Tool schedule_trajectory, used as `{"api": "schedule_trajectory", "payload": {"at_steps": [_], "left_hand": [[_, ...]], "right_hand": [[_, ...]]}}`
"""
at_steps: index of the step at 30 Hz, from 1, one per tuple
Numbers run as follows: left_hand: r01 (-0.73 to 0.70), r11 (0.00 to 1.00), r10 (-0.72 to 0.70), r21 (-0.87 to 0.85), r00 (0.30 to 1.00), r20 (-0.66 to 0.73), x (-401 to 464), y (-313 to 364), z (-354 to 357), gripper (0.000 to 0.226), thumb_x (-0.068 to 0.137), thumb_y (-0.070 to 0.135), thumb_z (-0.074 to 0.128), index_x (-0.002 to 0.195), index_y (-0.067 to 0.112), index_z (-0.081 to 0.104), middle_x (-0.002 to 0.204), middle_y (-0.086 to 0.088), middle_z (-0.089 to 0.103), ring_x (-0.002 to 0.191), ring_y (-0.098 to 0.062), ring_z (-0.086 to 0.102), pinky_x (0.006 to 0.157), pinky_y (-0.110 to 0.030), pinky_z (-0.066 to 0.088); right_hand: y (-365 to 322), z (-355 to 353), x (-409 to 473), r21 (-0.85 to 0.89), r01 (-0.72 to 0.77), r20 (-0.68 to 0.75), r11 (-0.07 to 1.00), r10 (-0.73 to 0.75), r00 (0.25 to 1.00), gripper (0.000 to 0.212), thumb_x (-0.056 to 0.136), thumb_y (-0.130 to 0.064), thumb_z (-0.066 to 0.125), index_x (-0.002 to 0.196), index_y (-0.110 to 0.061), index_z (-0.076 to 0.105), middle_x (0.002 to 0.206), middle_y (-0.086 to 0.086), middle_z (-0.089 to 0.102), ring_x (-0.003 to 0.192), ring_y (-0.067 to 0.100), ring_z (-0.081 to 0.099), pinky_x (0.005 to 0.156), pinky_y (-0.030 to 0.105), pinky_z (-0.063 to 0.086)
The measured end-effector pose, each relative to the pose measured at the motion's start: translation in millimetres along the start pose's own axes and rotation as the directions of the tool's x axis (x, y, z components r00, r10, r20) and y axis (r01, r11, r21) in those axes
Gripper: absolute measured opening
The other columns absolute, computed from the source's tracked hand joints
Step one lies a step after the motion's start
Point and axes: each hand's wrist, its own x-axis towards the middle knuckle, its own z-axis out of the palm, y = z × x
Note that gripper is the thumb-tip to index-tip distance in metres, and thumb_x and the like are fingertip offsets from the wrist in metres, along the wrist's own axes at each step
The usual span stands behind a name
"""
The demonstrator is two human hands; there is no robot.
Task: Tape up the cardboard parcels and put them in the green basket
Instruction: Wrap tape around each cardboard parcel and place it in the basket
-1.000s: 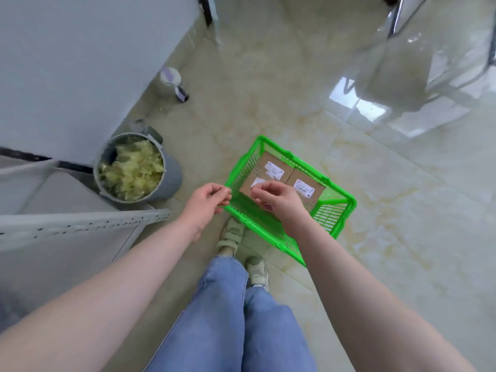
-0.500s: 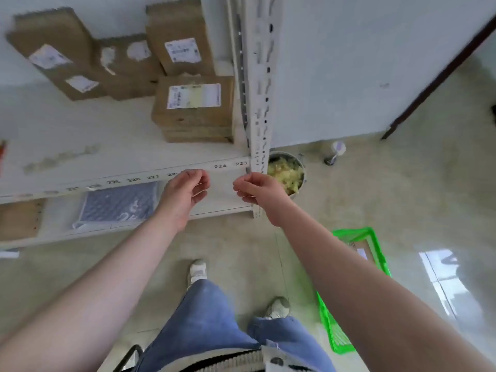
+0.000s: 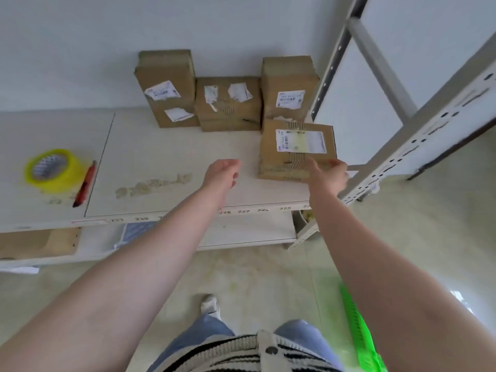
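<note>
My right hand [image 3: 328, 173] touches the nearest parcel [image 3: 296, 150], grip unclear; my left hand [image 3: 222, 173] hangs open, empty; next, taping it with the tape [image 3: 52, 169].

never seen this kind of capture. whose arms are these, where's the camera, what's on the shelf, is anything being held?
There is no robot here: the arms belong to a person wearing a wide-angle camera on the head, looking forward and down. On the white shelf stand several cardboard parcels against the wall, and one front parcel lies nearest. The right hand reaches to its near edge; whether it grips yet is unclear. The left hand hovers open, holding nothing. Further left lie a yellow tape roll and a red pen-like tool. The green basket shows at the lower right, on the floor.
</note>
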Motion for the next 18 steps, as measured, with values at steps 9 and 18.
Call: {"api": "schedule_trajectory", "payload": {"at_steps": [9, 18], "left_hand": [[-0.035, 0.959, -0.032, 0.280, 0.972, 0.231, 43.7, 32.8, 57.0, 0.048, 0.097, 0.038, 0.059, 0.135, 0.010, 0.051, 0.119, 0.001, 0.054, 0.107, -0.018, 0.050, 0.084, -0.028, 0.033], [0.063, 0.981, -0.075, 0.186, 0.996, 0.055, 62.4, 28.5, 55.5, 0.063, 0.087, 0.050, 0.069, 0.129, 0.015, 0.037, 0.120, 0.002, 0.058, 0.093, -0.014, 0.057, 0.076, -0.027, 0.041]], "right_hand": [[-2.6, -1.5, 35.4, 0.030, -0.115, 0.070, 0.993, 0.112, 0.991, 0.088, 0.079, -0.044, 0.077, 0.148, -0.016, 0.030, 0.136, 0.004, 0.052, 0.119, 0.024, 0.053, 0.098, 0.036, 0.044], [-9.1, 30.2, 31.0, 0.053, -0.109, 0.045, 0.993, 0.107, 0.993, 0.051, 0.080, -0.050, 0.072, 0.116, -0.014, 0.065, 0.095, -0.006, 0.067, 0.083, 0.015, 0.063, 0.065, 0.026, 0.047]]}}
